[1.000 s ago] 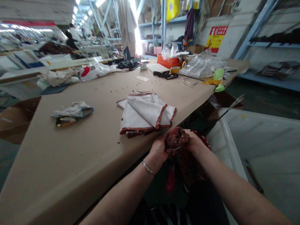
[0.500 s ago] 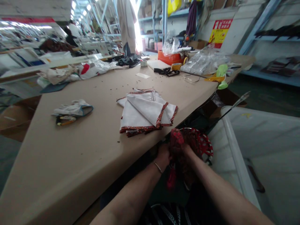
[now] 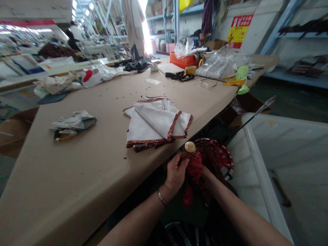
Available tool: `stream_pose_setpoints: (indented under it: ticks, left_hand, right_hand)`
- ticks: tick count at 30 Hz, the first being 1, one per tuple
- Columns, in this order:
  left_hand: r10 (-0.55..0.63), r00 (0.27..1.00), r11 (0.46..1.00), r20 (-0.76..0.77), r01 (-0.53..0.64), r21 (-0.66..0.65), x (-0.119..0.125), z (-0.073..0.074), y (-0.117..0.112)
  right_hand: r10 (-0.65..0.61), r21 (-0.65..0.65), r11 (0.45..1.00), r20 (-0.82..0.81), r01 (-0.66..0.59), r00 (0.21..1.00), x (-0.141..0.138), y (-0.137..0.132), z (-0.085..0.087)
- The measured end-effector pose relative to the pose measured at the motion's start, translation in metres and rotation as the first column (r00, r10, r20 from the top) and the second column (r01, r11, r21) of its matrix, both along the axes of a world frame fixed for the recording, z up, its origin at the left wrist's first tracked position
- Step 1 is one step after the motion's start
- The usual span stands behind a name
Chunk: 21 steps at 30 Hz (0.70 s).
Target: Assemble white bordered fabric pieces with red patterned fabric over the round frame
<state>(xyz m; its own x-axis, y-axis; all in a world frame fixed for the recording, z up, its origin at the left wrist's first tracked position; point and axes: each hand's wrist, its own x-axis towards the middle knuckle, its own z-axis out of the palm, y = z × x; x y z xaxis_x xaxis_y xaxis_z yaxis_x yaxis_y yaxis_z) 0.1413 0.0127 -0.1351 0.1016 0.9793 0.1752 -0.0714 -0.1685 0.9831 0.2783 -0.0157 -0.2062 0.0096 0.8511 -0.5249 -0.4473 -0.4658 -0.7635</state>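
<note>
Just below the table's near edge, both hands work on a dark red patterned cloth (image 3: 195, 165). A round cream tip (image 3: 190, 147) pokes out of the top of the cloth. My left hand (image 3: 175, 172) is closed around the cloth's left side, fingers curled against it. My right hand (image 3: 207, 176) grips the cloth from the right and is mostly hidden behind it. More of the red fabric hangs down between my forearms. A red mesh basket (image 3: 220, 155) sits just behind the hands.
A folded stack of white cloths with red trim (image 3: 156, 121) lies on the tan table (image 3: 77, 171) near its edge. White gloves (image 3: 73, 121) lie to the left. Scissors, tape, an orange box and plastic bags crowd the far end. A white bin (image 3: 258, 164) stands at the right.
The cloth has been pulled down over something, so a cream round tip now shows at its top. My left hand shifted to the cloth's side; the bundle stays below the table edge.
</note>
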Motion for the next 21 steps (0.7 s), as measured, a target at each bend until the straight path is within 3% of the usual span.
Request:
stream_pose_setpoints:
  ticks: [3,6,9,11,14,16,18,21]
  left_hand:
    - [0.186,0.983,0.975,0.012,-0.186,0.123,0.000,0.036,0.008]
    - [0.252,0.962,0.923,0.101,-0.270,0.274,0.001,0.076,0.020]
    - [0.314,0.923,0.887,0.220,-0.369,0.279,-0.003,0.096,0.029]
    - [0.353,0.902,0.896,0.248,-0.403,0.188,-0.009,0.085,0.027]
    - [0.374,0.916,0.927,0.145,-0.374,-0.028,-0.025,0.042,0.012]
    - [0.388,0.919,0.915,0.072,-0.374,-0.152,-0.039,0.014,-0.001]
    - [0.377,0.926,0.912,0.011,-0.369,-0.182,-0.050,0.000,-0.010]
    - [0.304,0.952,0.949,-0.034,-0.306,-0.073,-0.059,0.010,-0.013]
  right_hand:
    - [-0.004,0.000,1.000,-0.084,0.004,0.996,-0.002,0.001,0.022]
    - [-0.035,0.096,0.994,-0.154,0.050,0.987,0.002,0.010,0.054]
    - [-0.097,0.156,0.980,-0.164,0.122,0.982,0.008,0.020,0.065]
    - [-0.153,0.094,0.982,-0.092,0.162,0.984,0.012,0.024,0.051]
    - [-0.168,-0.040,0.985,0.059,0.170,0.984,0.019,0.020,0.010]
    - [-0.156,-0.080,0.982,0.170,0.172,0.973,0.025,0.014,-0.011]
    - [-0.161,-0.063,0.980,0.294,0.187,0.942,0.031,0.007,-0.015]
    - [-0.184,0.128,0.981,0.407,0.144,0.895,0.033,0.002,0.010]
